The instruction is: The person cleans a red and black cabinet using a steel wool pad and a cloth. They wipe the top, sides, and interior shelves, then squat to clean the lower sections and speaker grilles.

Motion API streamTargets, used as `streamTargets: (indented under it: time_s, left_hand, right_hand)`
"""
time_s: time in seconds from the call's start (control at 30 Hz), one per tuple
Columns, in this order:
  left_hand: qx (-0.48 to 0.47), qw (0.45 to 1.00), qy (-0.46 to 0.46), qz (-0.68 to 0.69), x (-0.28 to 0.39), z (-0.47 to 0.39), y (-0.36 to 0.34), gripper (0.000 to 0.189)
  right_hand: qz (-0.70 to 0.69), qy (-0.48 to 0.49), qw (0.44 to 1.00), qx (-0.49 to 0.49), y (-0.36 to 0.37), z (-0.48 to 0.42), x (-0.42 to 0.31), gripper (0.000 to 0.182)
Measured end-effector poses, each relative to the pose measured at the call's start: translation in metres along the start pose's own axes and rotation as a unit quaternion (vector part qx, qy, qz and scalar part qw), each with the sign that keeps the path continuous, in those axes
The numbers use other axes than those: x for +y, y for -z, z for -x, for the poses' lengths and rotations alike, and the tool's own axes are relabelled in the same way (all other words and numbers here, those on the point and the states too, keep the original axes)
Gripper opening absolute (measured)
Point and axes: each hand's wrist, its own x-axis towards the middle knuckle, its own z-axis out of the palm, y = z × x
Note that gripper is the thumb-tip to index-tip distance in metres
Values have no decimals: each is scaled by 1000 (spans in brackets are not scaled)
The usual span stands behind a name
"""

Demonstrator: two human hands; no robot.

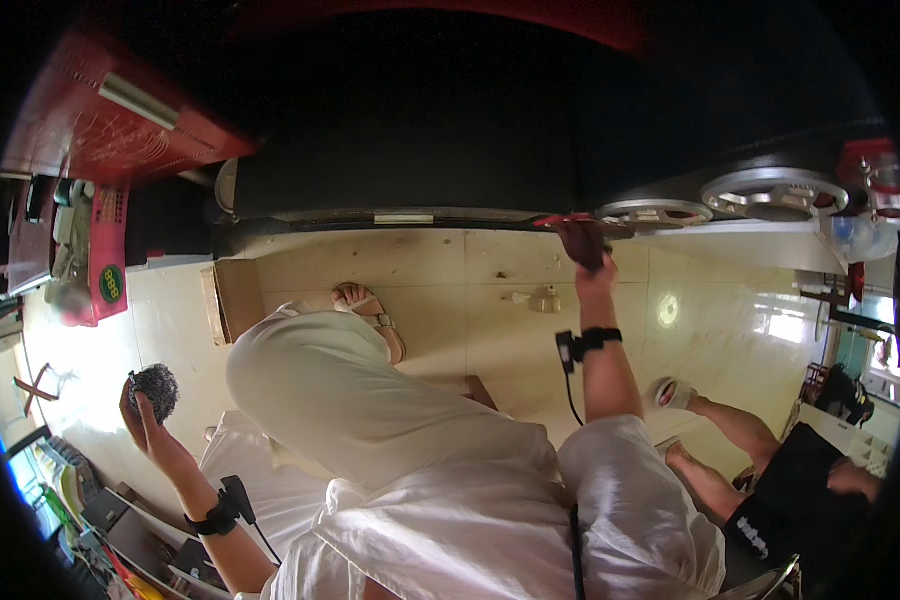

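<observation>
At the left, my left hand point(144, 421) holds a dark grey metal scouring pad point(157, 391) between fingers and thumb, out over the floor. Right of centre, my right hand point(586, 244), in shadow, reaches to the front edge of the black counter or cabinet point(420, 172). A thin red edge point(562, 220) shows at its fingertips; whether the hand grips it cannot be told. Just to the right of that hand lies a round silver metal ring point(654, 215), with a larger one point(774, 193) beyond it. Both my wrists wear black straps with wired devices.
A red cabinet door point(120, 120) juts out at upper left above a pink plastic basket point(109, 255) of items. A cardboard box point(236, 300) and a small glass bottle point(547, 300) stand on the tiled floor. Another person in black shorts point(787, 487) is at lower right.
</observation>
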Motion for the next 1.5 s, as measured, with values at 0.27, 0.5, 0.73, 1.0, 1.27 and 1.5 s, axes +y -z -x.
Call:
streamTargets:
  time_s: [0.27, 0.5, 0.73, 1.0, 1.27, 1.5]
  left_hand:
    - [-28, 999, -45, -11, 37, 9, -34, 35]
    - [-28, 999, -36, -26, 44, 11, -35, 38]
    - [-45, 998, -53, 14, 60, 6, -48, 38]
    - [-57, 996, -69, 5, 57, 10, -59, 37]
    - [-34, 997, -68, 26, 55, 13, -38, 36]
    - [-22, 996, -87, 18, 70, 21, -47, 36]
  right_hand:
    - [271, -3, 916, 295, -83, -33, 90, 60]
    - [-11, -116, 976, 185, -102, -10, 77, 17]
    - [-71, -133, 988, -24, -135, 44, 2, 19]
    - [48, -9, 999, -10, -103, 13, 24, 38]
    - [99, -77, 985, 121, -112, -5, 33, 33]
    - [109, 22, 994, 13, -162, 70, -75, 40]
